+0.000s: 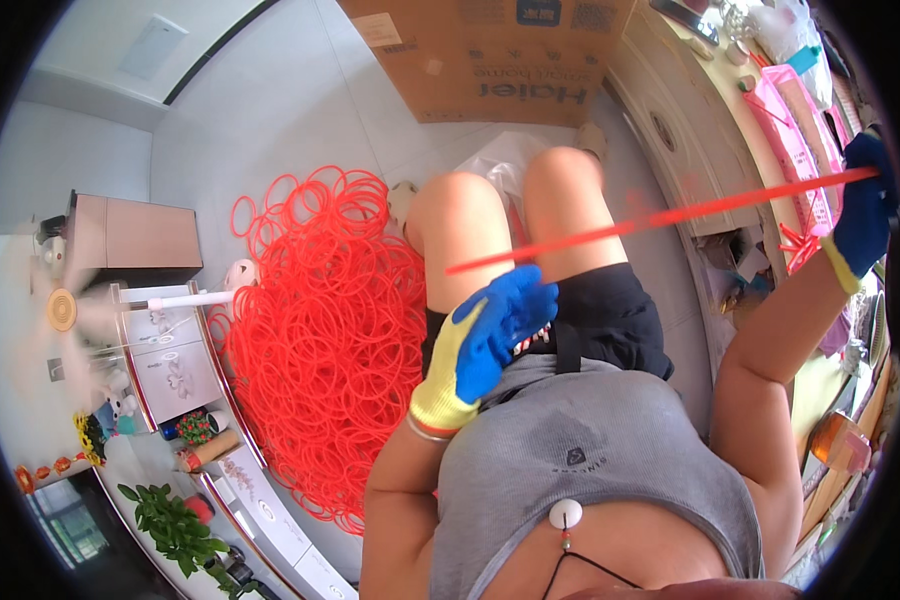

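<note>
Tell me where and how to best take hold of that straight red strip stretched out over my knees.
Grip the red strip near its free left end, just above your gloved left hand, probably pinching across its thin width from below. Your right hand already holds the far end, and the strip runs taut and straight, so a second hold there would likely steady it.

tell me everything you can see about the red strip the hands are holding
The red strip is thin, straight and bright red-orange, and looks like flexible plastic or rubber. It is motion-blurred. It runs taut on a slant above the knees, its low end near the left hand and its high end at the right hand. The right hand, in a blue glove, grips it. The left hand's blue and yellow glove sits just under its lower end; whether it touches cannot be told.
</note>
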Tool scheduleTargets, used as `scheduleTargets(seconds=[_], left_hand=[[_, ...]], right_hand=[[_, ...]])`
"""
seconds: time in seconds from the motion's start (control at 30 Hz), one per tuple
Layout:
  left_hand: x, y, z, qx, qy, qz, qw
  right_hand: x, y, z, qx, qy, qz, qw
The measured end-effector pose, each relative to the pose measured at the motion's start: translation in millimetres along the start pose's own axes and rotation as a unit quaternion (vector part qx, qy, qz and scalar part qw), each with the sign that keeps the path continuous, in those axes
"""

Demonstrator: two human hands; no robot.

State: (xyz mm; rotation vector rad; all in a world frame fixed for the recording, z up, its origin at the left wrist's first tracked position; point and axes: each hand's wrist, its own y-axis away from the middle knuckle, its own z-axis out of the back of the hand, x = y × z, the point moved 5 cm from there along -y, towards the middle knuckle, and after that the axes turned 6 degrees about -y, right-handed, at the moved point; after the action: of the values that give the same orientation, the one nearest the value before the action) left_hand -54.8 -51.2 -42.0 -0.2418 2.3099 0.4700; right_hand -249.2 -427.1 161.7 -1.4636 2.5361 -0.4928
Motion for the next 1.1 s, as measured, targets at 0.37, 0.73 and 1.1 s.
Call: scheduleTargets(seconds=[0.37,0.73,1.1], left_hand=[[-59,-18,31,0.009,0.146,-0.357,0.923],[-132,18,16,-0.01,0.211,-0.432,0.877],[-118,63,-8,0.009,-0.2,-0.274,0.941]], right_hand=[[44,96,222,-0.196,-0.066,0.219,0.954],[-62,27,227,-0.146,-0.122,0.17,0.967],[-163,51,91,0.047,0.483,-0.107,0.868]])
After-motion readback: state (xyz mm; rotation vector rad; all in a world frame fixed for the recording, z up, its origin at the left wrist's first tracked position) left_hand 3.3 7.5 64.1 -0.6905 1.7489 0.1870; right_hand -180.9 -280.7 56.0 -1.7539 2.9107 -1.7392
